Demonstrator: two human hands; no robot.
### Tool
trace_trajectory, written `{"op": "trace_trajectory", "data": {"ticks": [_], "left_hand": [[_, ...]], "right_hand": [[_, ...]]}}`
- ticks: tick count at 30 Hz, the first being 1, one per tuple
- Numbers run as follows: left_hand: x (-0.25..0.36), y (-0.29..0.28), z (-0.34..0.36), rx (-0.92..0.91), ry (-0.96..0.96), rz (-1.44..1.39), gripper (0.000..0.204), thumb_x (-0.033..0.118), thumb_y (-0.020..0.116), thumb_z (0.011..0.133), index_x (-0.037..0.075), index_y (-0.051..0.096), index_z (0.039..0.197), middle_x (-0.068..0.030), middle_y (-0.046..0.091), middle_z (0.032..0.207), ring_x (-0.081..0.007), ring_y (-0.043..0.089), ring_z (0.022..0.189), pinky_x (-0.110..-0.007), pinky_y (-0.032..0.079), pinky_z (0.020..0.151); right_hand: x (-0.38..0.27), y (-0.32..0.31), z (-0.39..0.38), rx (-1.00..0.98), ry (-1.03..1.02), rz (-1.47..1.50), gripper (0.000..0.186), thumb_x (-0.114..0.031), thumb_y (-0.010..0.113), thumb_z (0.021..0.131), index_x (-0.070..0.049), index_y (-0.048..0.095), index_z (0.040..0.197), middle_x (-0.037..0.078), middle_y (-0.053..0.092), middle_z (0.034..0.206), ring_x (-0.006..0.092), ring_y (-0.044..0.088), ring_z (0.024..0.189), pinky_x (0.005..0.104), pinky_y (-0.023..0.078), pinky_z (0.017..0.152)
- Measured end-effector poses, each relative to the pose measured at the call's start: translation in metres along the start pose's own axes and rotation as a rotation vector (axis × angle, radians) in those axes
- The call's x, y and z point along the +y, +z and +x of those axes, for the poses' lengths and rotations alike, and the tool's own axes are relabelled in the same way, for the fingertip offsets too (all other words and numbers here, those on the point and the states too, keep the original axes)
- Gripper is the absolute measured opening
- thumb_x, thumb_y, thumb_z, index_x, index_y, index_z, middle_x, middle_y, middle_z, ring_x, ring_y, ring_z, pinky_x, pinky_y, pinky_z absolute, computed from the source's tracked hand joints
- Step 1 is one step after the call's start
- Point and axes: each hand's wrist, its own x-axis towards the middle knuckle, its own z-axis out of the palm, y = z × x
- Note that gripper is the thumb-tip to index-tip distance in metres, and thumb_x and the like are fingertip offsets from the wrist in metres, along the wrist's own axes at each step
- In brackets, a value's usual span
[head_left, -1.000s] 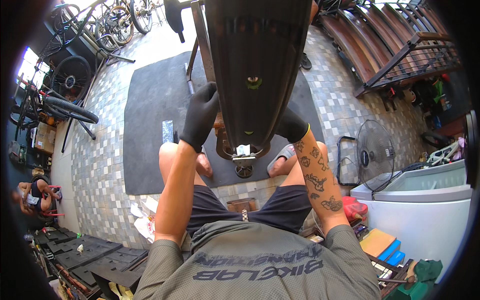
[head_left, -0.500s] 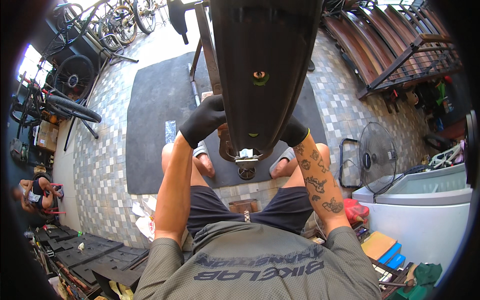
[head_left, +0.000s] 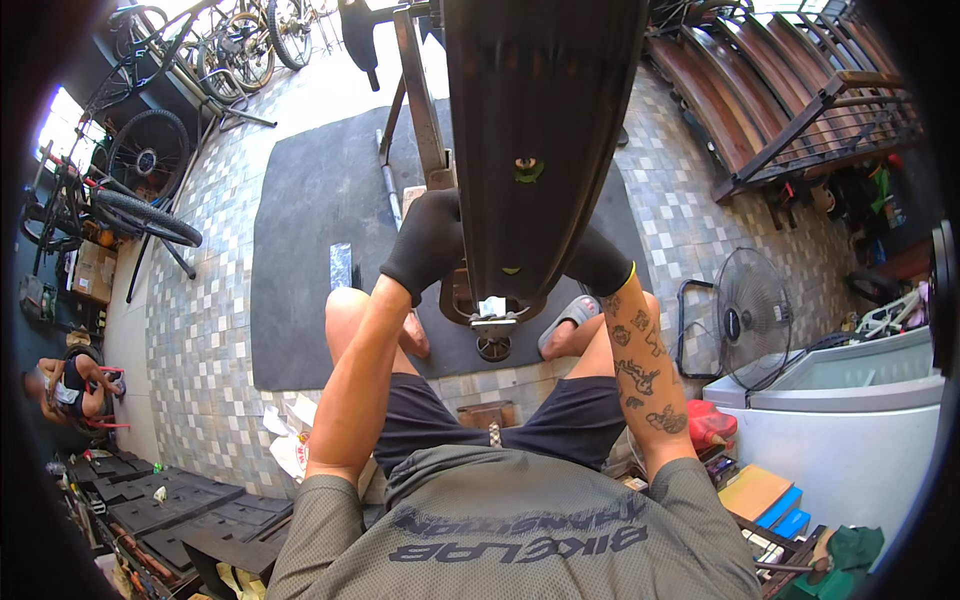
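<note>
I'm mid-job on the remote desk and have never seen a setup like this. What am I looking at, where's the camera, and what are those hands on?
There's no robot here: a person is working by hand, in black gloves. The camera is the left of two fisheyes worn on the head, looking down, so straight edges bend near the border.

The large dark shape is what looks like a black wheel rim, seen edge-on, with a metal stand beside it. The left hand is at its left side and the right hand at its right. The fingers are hidden, so I can't tell how firmly either grips.

Below lies a dark mat on tiled floor, with a flat silvery piece on it.
</note>
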Motion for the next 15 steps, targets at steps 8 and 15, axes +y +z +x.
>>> {"op": "trace_trajectory", "data": {"ticks": [8, 15], "left_hand": [[-0.015, 0.017, 0.019, 0.157, 0.065, -0.62, 0.047, 0.034, 0.057, 0.107, -0.004, 0.06, 0.134, -0.0144, 0.072, 0.115, -0.0141, 0.064, 0.101, -0.032, 0.051, 0.09], [-0.001, -0.002, 0.013, 0.001, 0.088, -0.439, 0.048, 0.037, 0.056, 0.107, -0.007, 0.066, 0.124, -0.0115, 0.073, 0.1, -0.0148, 0.065, 0.093, -0.032, 0.052, 0.086]], "right_hand": [[0.011, 0.016, -0.004, 0.199, -0.31, 0.072, 0.017, -0.019, 0.069, 0.1, -0.004, 0.068, 0.109, 0.0, 0.07, 0.098, 0.0073, 0.064, 0.084, 0.0239, 0.052, 0.077], [0.062, -0.013, 0.001, 0.468, -0.221, 0.136, 0.029, -0.025, 0.062, 0.105, -0.008, 0.066, 0.128, 0.004, 0.074, 0.105, 0.0114, 0.07, 0.086, 0.0256, 0.055, 0.073]]}}
